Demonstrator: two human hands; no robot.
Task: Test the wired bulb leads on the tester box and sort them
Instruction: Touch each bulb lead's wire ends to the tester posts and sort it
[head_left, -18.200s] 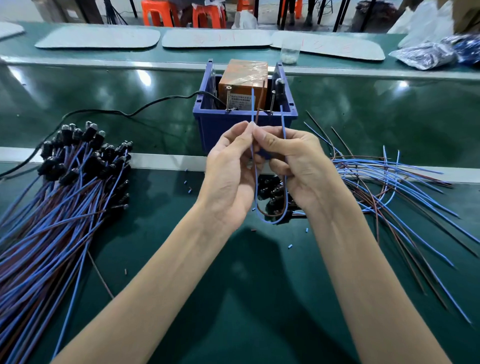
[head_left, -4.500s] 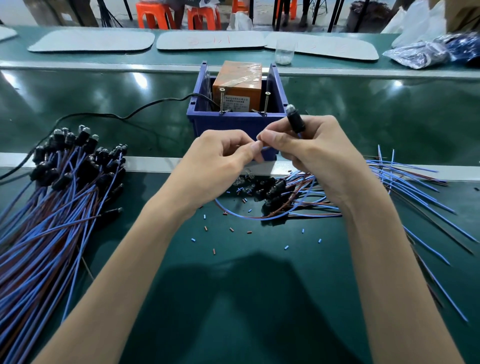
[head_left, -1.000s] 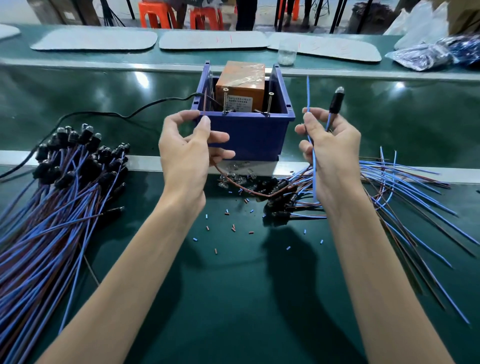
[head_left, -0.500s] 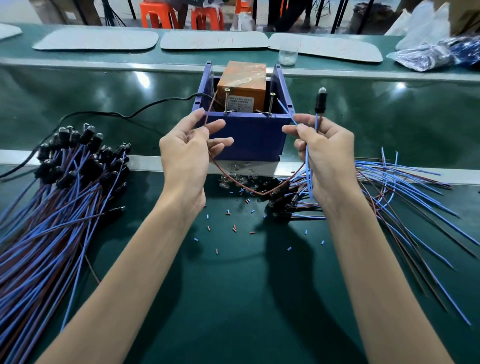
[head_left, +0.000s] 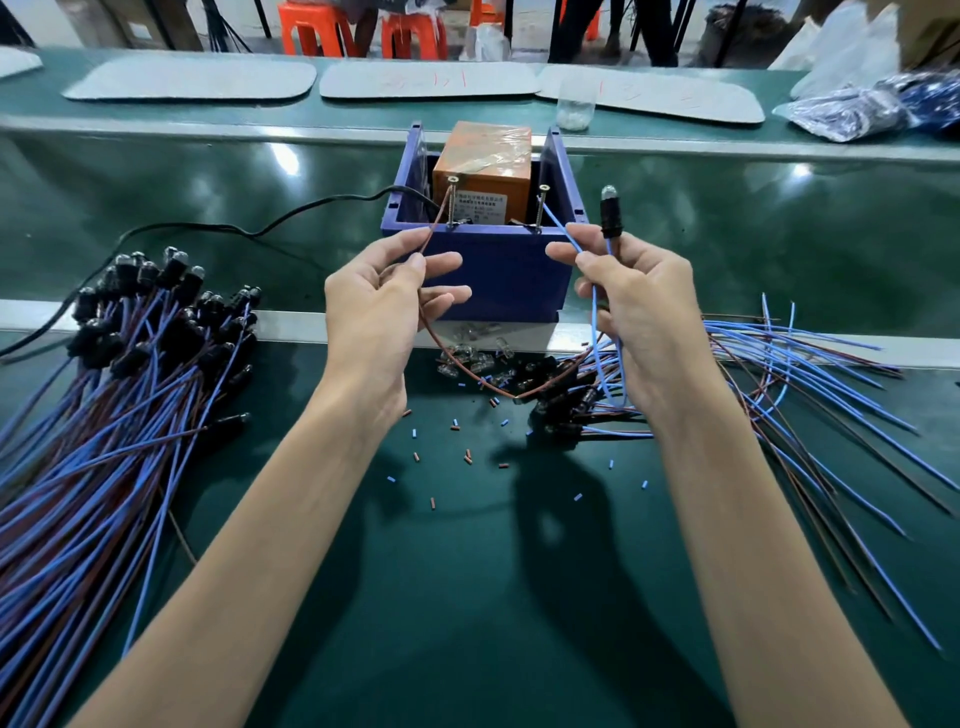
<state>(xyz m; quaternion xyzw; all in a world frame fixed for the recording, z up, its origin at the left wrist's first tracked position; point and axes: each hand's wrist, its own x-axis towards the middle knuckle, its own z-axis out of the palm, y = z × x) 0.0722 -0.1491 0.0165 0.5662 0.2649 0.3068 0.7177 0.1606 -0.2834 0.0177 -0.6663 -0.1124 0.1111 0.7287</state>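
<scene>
Blue and brown insulated wires run from one black-socketed bulb lead (head_left: 609, 218) to the two upright metal screw posts on the blue plastic tester box (head_left: 498, 270). The left hand (head_left: 384, 306) pinches the thin brown wire (head_left: 436, 228) between thumb and forefinger, its bare end up against the left screw post (head_left: 452, 205). The right hand (head_left: 639, 306) pinches the blue wire (head_left: 558, 228), whose tip lies at the right screw post (head_left: 542, 208), and the same hand holds the socket upright with its clear bulb on top. Whether the bulb glows cannot be told.

By the look of it the test of this lead is under way, and sorting it comes next. A large pile of bulb leads (head_left: 119, 374) lies spread at the left of the bench, and a smaller heap of leads (head_left: 779, 374) lies at the right under and past the right hand; which pile is tested and which waits cannot be told, so a fair share of work may remain.

The bench is a dark green mat-covered table (head_left: 467, 597) strewn with tiny cut bits of blue and brown insulation (head_left: 457, 457), and a few loose glass bulbs (head_left: 467, 358) sit just in front of the box. An orange taped block (head_left: 483, 166) sits inside the box, and a black power cord (head_left: 234, 228) trails away to the left. Behind lie pale grey mats (head_left: 192, 80), a small clear cup (head_left: 575, 106), plastic bags (head_left: 857, 104) and orange plastic stools (head_left: 358, 31).
</scene>
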